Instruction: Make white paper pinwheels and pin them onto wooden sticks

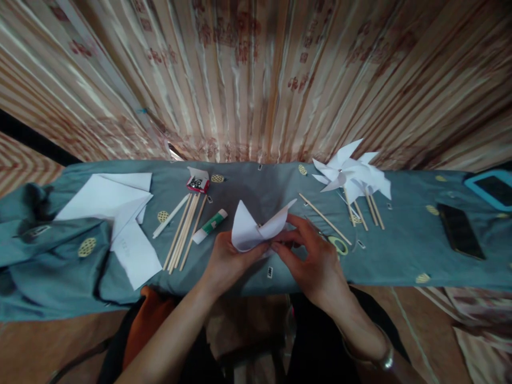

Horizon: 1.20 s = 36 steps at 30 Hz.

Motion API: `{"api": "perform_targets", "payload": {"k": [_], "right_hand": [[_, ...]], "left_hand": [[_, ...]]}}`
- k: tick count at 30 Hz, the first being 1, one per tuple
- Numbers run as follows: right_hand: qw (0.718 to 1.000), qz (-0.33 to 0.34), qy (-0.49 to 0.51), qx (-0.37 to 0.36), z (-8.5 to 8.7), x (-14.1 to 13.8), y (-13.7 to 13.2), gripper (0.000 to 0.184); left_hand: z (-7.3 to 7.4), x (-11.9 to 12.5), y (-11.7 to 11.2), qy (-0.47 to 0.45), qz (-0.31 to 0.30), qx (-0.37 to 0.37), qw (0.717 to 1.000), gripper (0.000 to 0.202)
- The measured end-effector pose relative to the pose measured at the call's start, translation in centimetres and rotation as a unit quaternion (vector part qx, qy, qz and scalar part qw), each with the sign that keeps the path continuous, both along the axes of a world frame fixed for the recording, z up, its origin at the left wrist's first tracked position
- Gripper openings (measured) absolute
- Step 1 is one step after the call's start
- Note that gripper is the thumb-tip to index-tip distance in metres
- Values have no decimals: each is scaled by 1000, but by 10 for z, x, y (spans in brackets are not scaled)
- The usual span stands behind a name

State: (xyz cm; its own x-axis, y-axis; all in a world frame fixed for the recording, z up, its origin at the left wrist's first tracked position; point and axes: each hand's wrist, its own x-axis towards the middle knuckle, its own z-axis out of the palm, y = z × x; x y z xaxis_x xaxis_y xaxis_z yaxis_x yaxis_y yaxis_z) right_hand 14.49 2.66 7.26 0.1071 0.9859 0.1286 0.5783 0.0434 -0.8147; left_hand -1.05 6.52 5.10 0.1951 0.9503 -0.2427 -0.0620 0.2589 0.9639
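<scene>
Between my hands, above the table's middle, is a white paper pinwheel (250,229) with curved, pointed blades and no stick visible on it. My left hand (232,261) grips it from below left, thumb pressed along its lower edge. The fingers of my right hand (306,250) pinch its right side near the bottom; whether anything small sits in that pinch I cannot make out. Left of my hands lie a glue stick (210,226) and several wooden sticks (182,234). To the right are a single wooden stick (325,218) and scissors with green handles (338,245), partly hidden by my right hand.
White paper sheets (134,250) lie at left. A small open red box (198,181) stands behind the sticks. Several pinwheels on sticks (352,170) are piled at back right. A dark phone (460,230) and a blue-framed device (494,189) lie far right. A curtain (256,80) hangs behind.
</scene>
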Motion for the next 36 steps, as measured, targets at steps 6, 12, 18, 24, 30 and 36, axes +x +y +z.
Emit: {"api": "perform_targets", "payload": {"k": [6,12,18,24,30,36], "right_hand": [[1000,11,12,16,2,-2,0,43],[999,3,-4,38,-2,-3,-3,44],[998,0,-30,53,-2,-4,-4,42],[992,-18,-86,95,-3,-6,-4,45],[988,-13,-87,128,-6,-8,-5,45],[991,-98,2,96,-3,9,2,43]], "left_hand": [[-4,-3,1,7,5,-9,1000,23],[-2,-4,0,-13,-15,-18,1000,27],[-1,-4,2,-20,-18,-10,1000,29],[1,-3,3,-47,5,-35,998,28],[-4,1,2,-118,44,-68,990,33],[-6,3,4,-195,94,-139,966,40]]}}
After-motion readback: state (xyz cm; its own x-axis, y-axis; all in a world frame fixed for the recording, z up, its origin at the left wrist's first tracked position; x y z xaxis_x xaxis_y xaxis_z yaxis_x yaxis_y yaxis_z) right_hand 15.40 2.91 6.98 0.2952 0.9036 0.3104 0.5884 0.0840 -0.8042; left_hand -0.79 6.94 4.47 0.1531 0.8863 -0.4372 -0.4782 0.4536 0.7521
